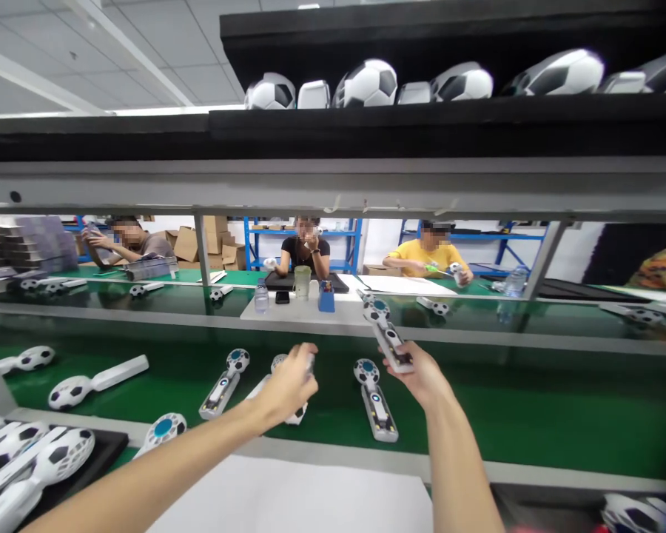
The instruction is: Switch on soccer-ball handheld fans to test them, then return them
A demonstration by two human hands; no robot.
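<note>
My right hand [422, 376] grips the handle end of a white handheld device with a football-patterned round head [387, 332], raised above the green belt. Its handle is uncovered and inner parts show. My left hand [291, 381] is over the belt with curled fingers; a small greyish thing shows at the fingertips, too unclear to name. Partly hidden behind that hand lie football-patterned pieces [297, 416]. Between the hands, a similar device [378, 403] with a blue disc in its head lies with its handle uncovered. Another such device [222, 389] lies left of my left hand.
More football-patterned devices [97, 381] lie on the green belt [533, 414] and in a black tray [111, 444] at lower left. White paper [300, 496] lies in front of me. Overhead runs a shelf [422, 133] holding similar devices. Several people sit across the belt.
</note>
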